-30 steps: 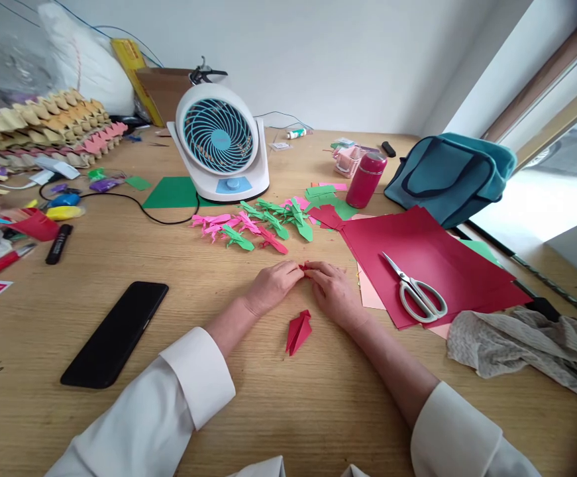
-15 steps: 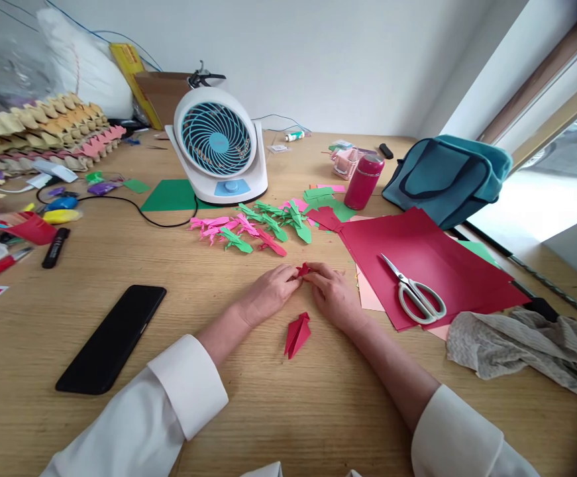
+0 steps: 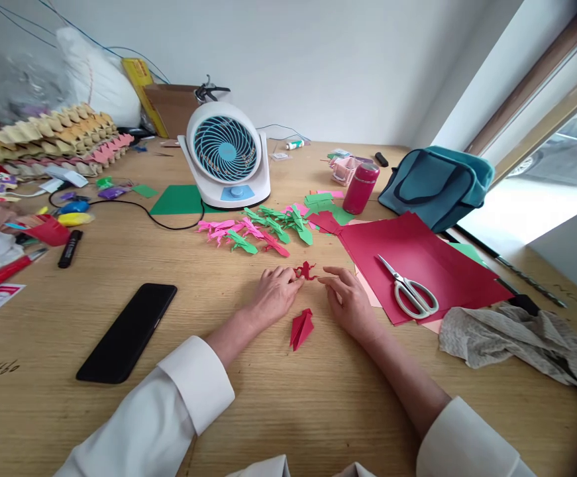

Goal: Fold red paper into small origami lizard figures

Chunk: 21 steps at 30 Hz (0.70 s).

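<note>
My left hand (image 3: 274,295) pinches a small red folded paper figure (image 3: 306,270) at its left end, just above the wooden table (image 3: 218,397). My right hand (image 3: 350,298) rests a little to the right of the figure, fingers loosely spread and off it. A second red folded piece (image 3: 301,328) lies flat between my wrists. Behind the hands is a row of pink and green folded figures (image 3: 256,232).
Red paper sheets (image 3: 417,258) with white-handled scissors (image 3: 410,291) lie to the right, a grey cloth (image 3: 511,338) beyond. A black phone (image 3: 129,331) sits left. A small fan (image 3: 226,156), red bottle (image 3: 361,187), teal bag (image 3: 437,185) and craft clutter (image 3: 44,142) stand farther back.
My right hand has let go of the small red figure and drawn slightly right; the left hand still holds it. The view has shifted a little.
</note>
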{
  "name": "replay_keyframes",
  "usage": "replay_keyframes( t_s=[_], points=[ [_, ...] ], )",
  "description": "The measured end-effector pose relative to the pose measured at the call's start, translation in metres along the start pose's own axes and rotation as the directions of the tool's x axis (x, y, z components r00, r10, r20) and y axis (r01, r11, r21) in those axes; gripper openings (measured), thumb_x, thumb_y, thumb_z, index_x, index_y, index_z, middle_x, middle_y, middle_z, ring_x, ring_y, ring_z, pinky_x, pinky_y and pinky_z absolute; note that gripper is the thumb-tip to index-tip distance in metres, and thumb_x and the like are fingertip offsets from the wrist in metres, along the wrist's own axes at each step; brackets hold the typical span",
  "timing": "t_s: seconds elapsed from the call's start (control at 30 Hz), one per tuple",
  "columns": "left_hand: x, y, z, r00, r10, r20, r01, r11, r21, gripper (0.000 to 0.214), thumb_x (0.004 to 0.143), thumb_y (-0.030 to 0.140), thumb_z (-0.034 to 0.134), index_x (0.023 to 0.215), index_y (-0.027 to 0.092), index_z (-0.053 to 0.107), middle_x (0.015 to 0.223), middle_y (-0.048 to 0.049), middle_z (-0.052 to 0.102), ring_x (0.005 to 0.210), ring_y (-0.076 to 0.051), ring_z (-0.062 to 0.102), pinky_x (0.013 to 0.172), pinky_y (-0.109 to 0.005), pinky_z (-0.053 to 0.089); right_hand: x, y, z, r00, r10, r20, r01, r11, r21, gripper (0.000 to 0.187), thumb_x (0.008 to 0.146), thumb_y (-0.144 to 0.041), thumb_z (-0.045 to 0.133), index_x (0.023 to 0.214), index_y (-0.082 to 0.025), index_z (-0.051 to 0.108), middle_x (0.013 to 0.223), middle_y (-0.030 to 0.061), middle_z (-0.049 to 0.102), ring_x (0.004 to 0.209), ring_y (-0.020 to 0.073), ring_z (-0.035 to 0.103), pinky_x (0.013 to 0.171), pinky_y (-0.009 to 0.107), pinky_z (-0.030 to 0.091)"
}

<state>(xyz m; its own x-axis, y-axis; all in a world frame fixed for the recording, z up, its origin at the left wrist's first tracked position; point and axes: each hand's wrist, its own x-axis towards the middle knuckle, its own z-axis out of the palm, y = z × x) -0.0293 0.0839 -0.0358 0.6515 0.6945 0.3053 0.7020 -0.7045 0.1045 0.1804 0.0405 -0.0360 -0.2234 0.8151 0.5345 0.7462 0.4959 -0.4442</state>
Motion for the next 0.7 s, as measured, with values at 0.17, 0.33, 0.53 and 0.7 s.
replay_keyframes(
  t_s=[0.17, 0.33, 0.53, 0.7],
  points=[
    [-0.003, 0.002, -0.004, 0.998, 0.03, -0.06, -0.03, 1.0, 0.007, 0.028, 0.095, 0.021, 0.049, 0.117, 0.024, 0.065, 0.101, -0.006, 0.066, 0.094, -0.022, 0.054, 0.077, -0.039, 0.034, -0.025, -0.009, -0.014, 0.999, 0.046, -0.027, -0.044, 0.998, 0.054, 0.028, 0.09, -0.007, 0.048, 0.105, -0.021, 0.066, 0.116, 0.0112, 0.062, 0.107, 0.0241, 0.06, 0.09, 0.042, 0.051],
    [-0.005, -0.003, -0.012, 0.964, -0.094, -0.249, 0.061, 0.989, -0.138, 0.018, 0.092, 0.018, 0.051, 0.097, 0.02, 0.069, 0.089, -0.0056, 0.064, 0.09, -0.021, 0.056, 0.079, -0.036, 0.037, -0.027, -0.01, -0.012, 0.999, 0.047, -0.014, -0.045, 0.992, 0.119, 0.027, 0.092, -0.01, 0.046, 0.104, -0.023, 0.066, 0.104, 0.0092, 0.064, 0.098, 0.0223, 0.062, 0.085, 0.038, 0.052],
    [-0.003, -0.008, -0.015, 0.867, -0.313, -0.387, 0.121, 0.887, -0.445, 0.022, 0.093, 0.02, 0.047, 0.072, 0.019, 0.054, 0.073, -0.0024, 0.057, 0.076, -0.018, 0.053, 0.072, -0.03, 0.04, -0.028, -0.01, -0.011, 0.99, 0.118, 0.076, -0.126, 0.985, 0.12, 0.023, 0.093, -0.012, 0.046, 0.097, -0.021, 0.067, 0.09, 0.0063, 0.065, 0.084, 0.0194, 0.063, 0.073, 0.032, 0.051],
    [-0.004, -0.009, -0.011, 0.853, -0.394, -0.342, 0.148, 0.811, -0.566, 0.025, 0.091, 0.017, 0.047, 0.066, 0.02, 0.046, 0.067, 0.0, 0.05, 0.069, -0.016, 0.05, 0.067, -0.029, 0.038, -0.028, -0.013, -0.015, 0.98, 0.173, 0.102, -0.181, 0.981, 0.077, 0.022, 0.093, -0.014, 0.047, 0.099, -0.021, 0.066, 0.087, 0.0057, 0.064, 0.082, 0.0193, 0.063, 0.073, 0.031, 0.05]
  ],
)
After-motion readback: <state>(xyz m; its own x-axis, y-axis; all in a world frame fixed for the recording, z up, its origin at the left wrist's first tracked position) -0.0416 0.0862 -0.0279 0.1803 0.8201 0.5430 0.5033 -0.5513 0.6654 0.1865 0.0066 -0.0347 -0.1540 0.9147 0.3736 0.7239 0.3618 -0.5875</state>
